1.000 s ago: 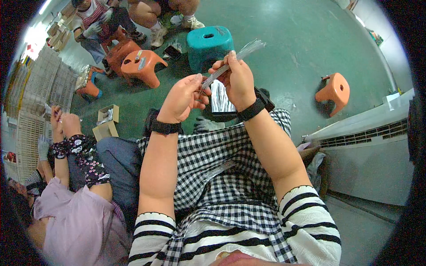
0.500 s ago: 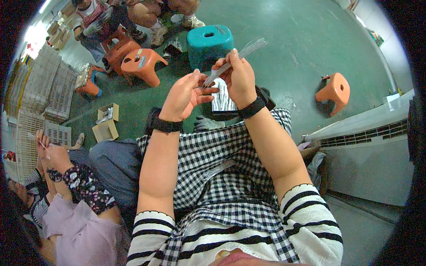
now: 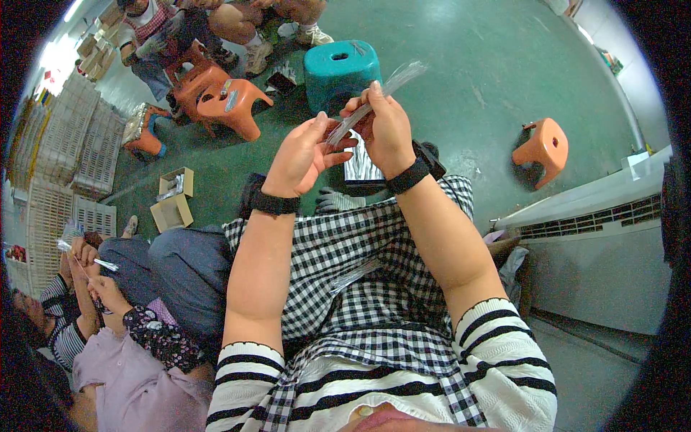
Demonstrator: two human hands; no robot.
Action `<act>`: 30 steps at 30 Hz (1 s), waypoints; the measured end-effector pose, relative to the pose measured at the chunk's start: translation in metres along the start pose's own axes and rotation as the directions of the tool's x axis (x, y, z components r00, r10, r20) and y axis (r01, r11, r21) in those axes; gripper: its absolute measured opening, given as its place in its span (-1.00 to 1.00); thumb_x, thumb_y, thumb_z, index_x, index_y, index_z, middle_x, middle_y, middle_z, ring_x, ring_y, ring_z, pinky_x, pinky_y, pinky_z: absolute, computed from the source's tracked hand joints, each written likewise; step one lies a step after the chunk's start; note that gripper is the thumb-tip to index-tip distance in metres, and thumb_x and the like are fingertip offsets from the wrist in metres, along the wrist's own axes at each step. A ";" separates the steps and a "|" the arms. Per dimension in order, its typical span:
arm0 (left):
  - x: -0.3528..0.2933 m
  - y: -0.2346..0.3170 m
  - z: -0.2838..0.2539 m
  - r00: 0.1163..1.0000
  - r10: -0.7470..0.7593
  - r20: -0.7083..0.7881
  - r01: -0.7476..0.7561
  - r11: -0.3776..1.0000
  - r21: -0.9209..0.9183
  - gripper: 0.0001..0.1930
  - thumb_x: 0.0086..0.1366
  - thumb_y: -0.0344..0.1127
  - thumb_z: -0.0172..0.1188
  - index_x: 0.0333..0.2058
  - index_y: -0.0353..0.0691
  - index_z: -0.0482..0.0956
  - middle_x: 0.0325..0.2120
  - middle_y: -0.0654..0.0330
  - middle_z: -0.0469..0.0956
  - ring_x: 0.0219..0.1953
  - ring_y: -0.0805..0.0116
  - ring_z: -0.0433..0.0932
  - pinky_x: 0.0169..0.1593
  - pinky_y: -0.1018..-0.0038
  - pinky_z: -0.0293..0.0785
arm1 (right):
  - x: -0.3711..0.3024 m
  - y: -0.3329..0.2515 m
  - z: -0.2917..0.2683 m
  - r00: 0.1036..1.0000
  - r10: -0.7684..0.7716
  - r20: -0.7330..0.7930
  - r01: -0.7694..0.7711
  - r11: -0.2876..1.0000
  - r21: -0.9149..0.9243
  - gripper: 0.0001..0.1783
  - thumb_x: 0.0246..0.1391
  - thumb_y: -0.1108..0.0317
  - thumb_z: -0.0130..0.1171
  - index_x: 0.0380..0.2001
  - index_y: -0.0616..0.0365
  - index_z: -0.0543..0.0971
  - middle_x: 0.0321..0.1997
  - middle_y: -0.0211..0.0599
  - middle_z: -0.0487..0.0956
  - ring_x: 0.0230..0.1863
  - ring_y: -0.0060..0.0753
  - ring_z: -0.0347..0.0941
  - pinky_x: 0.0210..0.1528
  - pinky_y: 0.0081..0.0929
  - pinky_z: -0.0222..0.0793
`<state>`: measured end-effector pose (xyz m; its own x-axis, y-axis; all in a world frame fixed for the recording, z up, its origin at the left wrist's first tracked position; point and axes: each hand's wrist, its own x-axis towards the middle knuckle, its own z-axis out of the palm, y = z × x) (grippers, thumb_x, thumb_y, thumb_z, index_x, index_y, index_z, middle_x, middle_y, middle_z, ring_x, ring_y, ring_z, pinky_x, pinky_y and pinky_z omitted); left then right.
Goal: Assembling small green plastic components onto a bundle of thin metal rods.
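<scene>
A slim bundle of thin, clear-whitish strands (image 3: pixel 353 121) slants up to the right above my lap. My right hand (image 3: pixel 387 133) pinches it around its middle, and the loose tips fan out past the thumb. At the lower end of the bundle is my left hand (image 3: pixel 296 160), palm turned inward, fingers stretched and apart around the strand ends. It seems to touch them without gripping. Below my hands, a dark-edged tray (image 3: pixel 363 169) holds more pale strands, partly hidden by my right hand and wrist. Another small bunch of strands (image 3: pixel 355 276) lies on my checkered apron.
A teal stool (image 3: pixel 340 75) stands ahead, orange stools (image 3: pixel 234 108) to its left and another orange stool (image 3: pixel 543 151) at right. An open cardboard box (image 3: pixel 173 209) sits on the floor. At my left a co-worker's hands (image 3: pixel 97 277) handle strands. Plastic crates (image 3: pixel 72 137) are stacked far left.
My right hand has shifted slightly down and left with the bundle, its lower end now nearer my left palm. The co-worker at left has brought both hands together around strands.
</scene>
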<state>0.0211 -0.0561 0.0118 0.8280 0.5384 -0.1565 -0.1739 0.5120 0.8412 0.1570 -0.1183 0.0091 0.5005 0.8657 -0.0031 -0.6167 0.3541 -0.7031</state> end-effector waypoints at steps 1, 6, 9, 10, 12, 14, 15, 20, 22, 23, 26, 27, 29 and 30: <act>0.000 0.000 0.000 1.000 -0.001 0.000 0.001 1.000 0.000 -0.64 0.34 -0.09 -0.17 -0.16 -0.31 0.36 -0.22 0.13 0.44 -0.21 0.27 0.50 -0.24 0.42 0.52 | 0.000 0.001 -0.001 1.000 0.000 -0.001 0.000 1.000 0.000 -0.70 0.23 0.12 -0.20 -0.43 0.11 0.33 -0.50 -0.29 0.46 -0.43 -0.37 0.41 -0.37 -0.41 0.36; 0.001 -0.002 0.001 1.000 0.020 -0.014 -0.020 1.000 -0.024 -0.67 0.34 -0.11 -0.16 -0.16 -0.30 0.33 -0.24 0.13 0.44 -0.26 0.28 0.52 -0.25 0.41 0.52 | -0.001 0.002 0.000 1.000 0.017 0.018 -0.017 1.000 0.005 -0.70 0.23 0.12 -0.20 -0.42 0.11 0.32 -0.49 -0.27 0.46 -0.43 -0.35 0.41 -0.36 -0.37 0.39; 0.000 -0.001 0.001 1.000 0.013 -0.008 -0.013 0.999 -0.033 -0.69 0.34 -0.15 -0.15 -0.16 -0.29 0.33 -0.24 0.14 0.44 -0.28 0.30 0.52 -0.27 0.43 0.51 | -0.001 0.003 -0.002 1.000 -0.005 0.024 0.004 1.000 0.019 -0.70 0.23 0.11 -0.20 -0.42 0.10 0.33 -0.50 -0.29 0.47 -0.44 -0.38 0.41 -0.37 -0.41 0.37; 0.000 -0.001 0.000 1.000 0.013 -0.008 -0.013 0.999 -0.033 -0.69 0.34 -0.15 -0.15 -0.16 -0.29 0.33 -0.24 0.14 0.44 -0.28 0.30 0.52 -0.27 0.43 0.51 | -0.001 0.002 -0.002 1.000 -0.005 0.024 0.004 1.000 0.019 -0.70 0.23 0.11 -0.20 -0.42 0.10 0.33 -0.50 -0.29 0.47 -0.44 -0.38 0.41 -0.37 -0.41 0.37; 0.001 -0.002 -0.004 0.999 0.010 0.043 -0.011 1.000 0.020 -0.71 0.33 -0.21 -0.13 -0.12 -0.31 0.35 -0.27 0.15 0.47 -0.30 0.34 0.50 -0.31 0.52 0.47 | 0.000 0.000 -0.004 0.999 -0.040 -0.010 0.039 0.995 -0.094 -0.69 0.22 0.10 -0.19 -0.46 0.08 0.32 -0.47 -0.30 0.46 -0.38 -0.37 0.41 -0.26 -0.38 0.36; 0.001 -0.001 -0.006 0.999 -0.001 0.038 -0.001 0.999 0.044 -0.72 0.32 -0.23 -0.11 -0.12 -0.31 0.36 -0.29 0.16 0.48 -0.32 0.37 0.50 -0.34 0.55 0.45 | 0.001 0.002 -0.003 0.998 -0.061 -0.026 0.057 0.992 -0.116 -0.68 0.22 0.09 -0.19 -0.46 0.08 0.34 -0.49 -0.33 0.46 -0.43 -0.43 0.39 -0.33 -0.45 0.31; 0.001 -0.001 -0.007 0.999 -0.012 0.035 0.010 0.998 0.067 -0.73 0.31 -0.26 -0.09 -0.12 -0.31 0.36 -0.32 0.17 0.50 -0.35 0.40 0.50 -0.37 0.58 0.43 | 0.002 0.002 -0.003 0.996 -0.083 -0.043 0.077 0.987 -0.139 -0.67 0.22 0.07 -0.19 -0.46 0.07 0.35 -0.51 -0.37 0.47 -0.48 -0.50 0.36 -0.40 -0.51 0.26; -0.001 0.003 -0.005 0.999 -0.045 0.010 0.043 0.988 0.146 -0.75 0.30 -0.22 -0.07 -0.18 -0.25 0.40 -0.38 0.23 0.50 -0.44 0.47 0.47 -0.45 0.63 0.37 | 0.000 0.002 -0.001 0.993 -0.106 -0.052 0.086 0.948 -0.307 -0.65 0.20 0.05 -0.15 -0.49 0.08 0.37 -0.54 -0.44 0.39 -0.58 -0.62 0.23 -0.52 -0.62 0.15; -0.003 0.004 -0.001 0.999 -0.050 -0.005 0.050 0.986 0.158 -0.77 0.31 -0.20 -0.07 -0.25 -0.23 0.43 -0.43 0.26 0.49 -0.48 0.50 0.46 -0.47 0.64 0.34 | -0.002 0.000 0.001 0.995 -0.090 -0.034 0.075 0.947 -0.311 -0.65 0.20 0.05 -0.13 -0.48 0.10 0.37 -0.54 -0.46 0.36 -0.61 -0.64 0.17 -0.56 -0.66 0.09; -0.003 0.005 0.000 0.999 -0.048 -0.010 0.049 0.985 0.168 -0.76 0.31 -0.17 -0.08 -0.24 -0.21 0.43 -0.44 0.28 0.48 -0.49 0.51 0.44 -0.49 0.65 0.32 | -0.002 0.000 0.003 0.995 -0.092 -0.040 0.076 0.950 -0.304 -0.64 0.20 0.05 -0.13 -0.49 0.10 0.37 -0.57 -0.47 0.34 -0.63 -0.66 0.14 -0.58 -0.68 0.07; -0.006 0.005 0.007 0.999 -0.036 -0.040 0.043 0.984 0.174 -0.74 0.32 -0.12 -0.10 -0.25 -0.18 0.42 -0.47 0.32 0.45 -0.50 0.54 0.41 -0.53 0.66 0.27 | -0.003 -0.001 0.003 0.996 -0.084 -0.043 0.067 0.946 -0.316 -0.63 0.20 0.05 -0.14 -0.51 0.10 0.38 -0.61 -0.48 0.32 -0.64 -0.67 0.12 -0.60 -0.68 0.05; -0.007 0.006 0.009 0.997 -0.032 -0.066 0.043 0.985 0.169 -0.72 0.32 -0.10 -0.12 -0.26 -0.17 0.42 -0.49 0.34 0.44 -0.51 0.56 0.39 -0.54 0.66 0.25 | -0.004 -0.001 0.003 0.996 -0.072 -0.043 0.054 0.940 -0.336 -0.62 0.21 0.05 -0.15 -0.51 0.10 0.38 -0.62 -0.49 0.31 -0.64 -0.67 0.12 -0.60 -0.68 0.05; -0.007 0.004 0.008 0.998 -0.028 -0.063 0.039 0.985 0.170 -0.72 0.32 -0.08 -0.12 -0.27 -0.16 0.41 -0.49 0.34 0.44 -0.51 0.56 0.38 -0.54 0.66 0.24 | -0.005 0.002 0.003 0.998 -0.065 -0.021 0.054 0.941 -0.335 -0.63 0.20 0.05 -0.15 -0.52 0.08 0.38 -0.61 -0.51 0.33 -0.62 -0.68 0.17 -0.58 -0.67 0.08; -0.006 0.001 0.007 0.998 -0.033 -0.061 0.043 0.985 0.167 -0.71 0.32 -0.06 -0.13 -0.28 -0.15 0.41 -0.50 0.35 0.43 -0.50 0.56 0.37 -0.54 0.66 0.23 | -0.005 0.004 0.002 0.999 -0.053 -0.006 0.048 0.941 -0.335 -0.65 0.20 0.06 -0.14 -0.52 0.05 0.39 -0.59 -0.52 0.35 -0.60 -0.69 0.21 -0.57 -0.67 0.11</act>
<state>0.0197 -0.0629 0.0173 0.7992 0.5612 -0.2152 -0.0472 0.4155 0.9084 0.1505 -0.1205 0.0073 0.5360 0.8437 0.0300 -0.3527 0.2560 -0.9000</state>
